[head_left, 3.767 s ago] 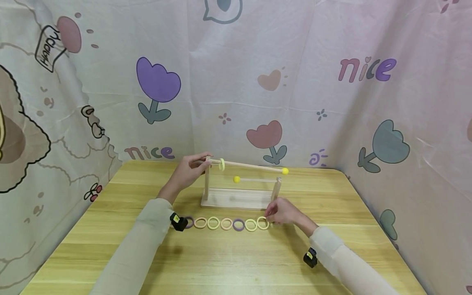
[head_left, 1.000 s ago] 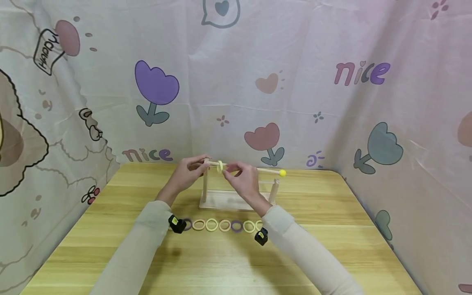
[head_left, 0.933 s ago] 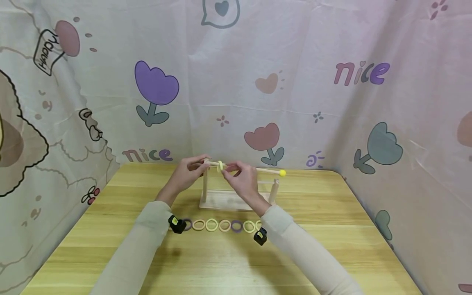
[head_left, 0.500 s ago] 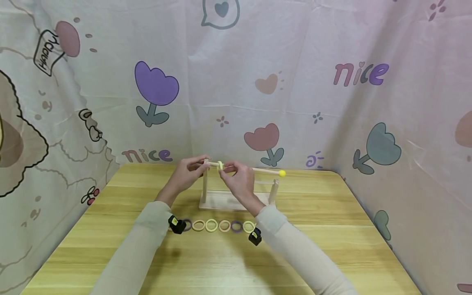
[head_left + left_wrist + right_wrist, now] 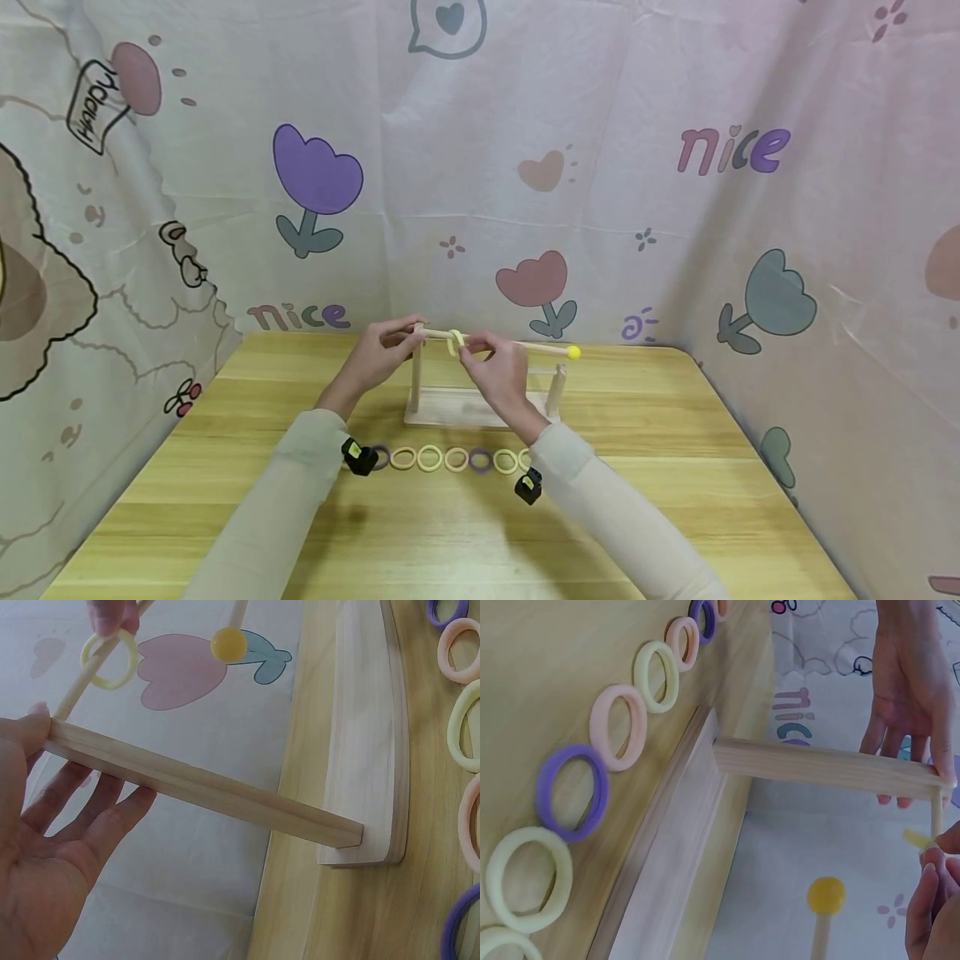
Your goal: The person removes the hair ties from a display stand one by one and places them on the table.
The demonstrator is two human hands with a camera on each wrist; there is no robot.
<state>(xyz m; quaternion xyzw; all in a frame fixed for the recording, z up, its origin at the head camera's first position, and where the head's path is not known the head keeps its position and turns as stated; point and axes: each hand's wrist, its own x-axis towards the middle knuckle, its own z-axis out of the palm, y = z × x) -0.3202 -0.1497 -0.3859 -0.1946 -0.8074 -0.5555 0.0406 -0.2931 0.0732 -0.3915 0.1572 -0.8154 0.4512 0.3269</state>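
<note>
A wooden stand has a base (image 5: 450,410), upright posts and a rod (image 5: 546,347) ending in a yellow ball. My left hand (image 5: 378,348) grips the top of the left post (image 5: 210,787), thumb above and fingers beneath it. Around the rod, near that post, hangs a pale yellow hair tie (image 5: 134,663). My right hand (image 5: 497,367) pinches this hair tie between thumb and fingers; it tilts in the head view. Part of the rod is hidden behind the right hand.
In front of the stand lies a row of hair ties, among them a purple one (image 5: 543,793), a pink one (image 5: 598,727) and a pale yellow one (image 5: 496,881). A second yellow ball (image 5: 826,895) tips another rod. A printed cloth (image 5: 435,125) hangs behind the table (image 5: 637,500).
My right hand has come from the row's right end up to the rod. In the last half second it shifts slightly right, drawing the hair tie along. The left hand keeps its place.
</note>
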